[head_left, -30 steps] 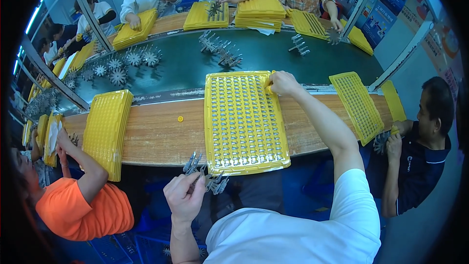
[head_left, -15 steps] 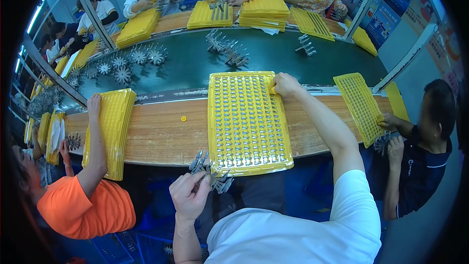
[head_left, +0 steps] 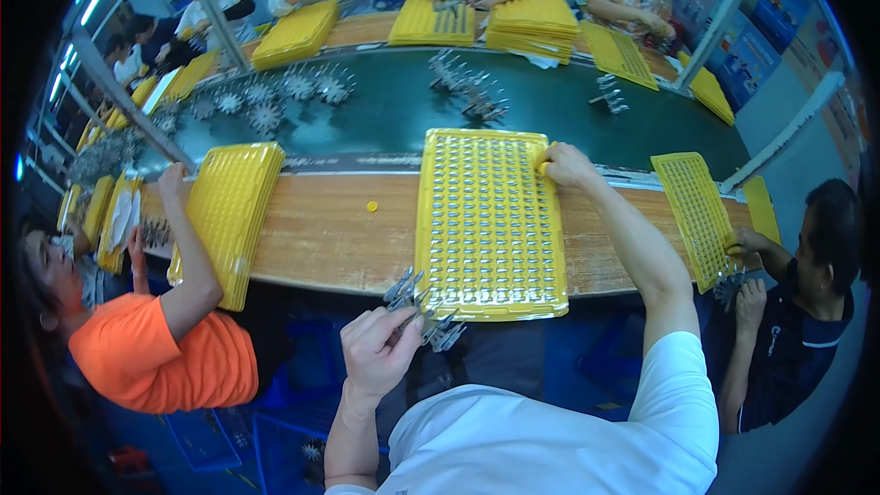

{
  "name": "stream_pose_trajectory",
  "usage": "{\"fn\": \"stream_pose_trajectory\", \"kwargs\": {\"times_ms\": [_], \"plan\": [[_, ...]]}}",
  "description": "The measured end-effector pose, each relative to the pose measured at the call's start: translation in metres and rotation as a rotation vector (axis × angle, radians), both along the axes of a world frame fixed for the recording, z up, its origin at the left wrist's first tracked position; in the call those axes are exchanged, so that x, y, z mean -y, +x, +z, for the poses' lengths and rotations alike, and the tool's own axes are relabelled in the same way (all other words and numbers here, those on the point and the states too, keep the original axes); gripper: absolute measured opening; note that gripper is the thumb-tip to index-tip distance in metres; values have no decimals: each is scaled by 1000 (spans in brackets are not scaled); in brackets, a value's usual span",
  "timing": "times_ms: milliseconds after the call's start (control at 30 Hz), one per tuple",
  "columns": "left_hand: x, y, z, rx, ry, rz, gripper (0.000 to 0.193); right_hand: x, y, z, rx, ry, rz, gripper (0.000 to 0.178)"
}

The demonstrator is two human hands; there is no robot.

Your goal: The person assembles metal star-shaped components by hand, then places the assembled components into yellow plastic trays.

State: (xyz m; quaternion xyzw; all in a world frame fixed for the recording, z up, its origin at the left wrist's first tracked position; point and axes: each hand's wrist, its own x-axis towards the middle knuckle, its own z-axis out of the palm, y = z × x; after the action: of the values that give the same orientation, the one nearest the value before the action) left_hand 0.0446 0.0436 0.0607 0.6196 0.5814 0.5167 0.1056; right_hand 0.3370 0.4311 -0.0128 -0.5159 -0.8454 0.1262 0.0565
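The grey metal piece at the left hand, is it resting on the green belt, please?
No, the left hand pinches the grey metal piece by the near-left corner of the yellow tray, away from the green belt.

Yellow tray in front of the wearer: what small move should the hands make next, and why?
Probably draw the right hand back toward the pronged metal piece: the left hand grips it by the near edge of the yellow tray, while the right hand is at the far right corner.
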Motion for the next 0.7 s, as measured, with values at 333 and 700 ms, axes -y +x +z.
{"fn": "stream_pose_trajectory", "kwargs": {"times_ms": [333, 700], "plan": [[5, -9, 6, -139, 88, 31, 17, 219, -131, 110, -660, -228, 744, 26], [23, 3, 1, 208, 103, 71, 27, 245, -135, 97, -840, -299, 762, 9]]}}
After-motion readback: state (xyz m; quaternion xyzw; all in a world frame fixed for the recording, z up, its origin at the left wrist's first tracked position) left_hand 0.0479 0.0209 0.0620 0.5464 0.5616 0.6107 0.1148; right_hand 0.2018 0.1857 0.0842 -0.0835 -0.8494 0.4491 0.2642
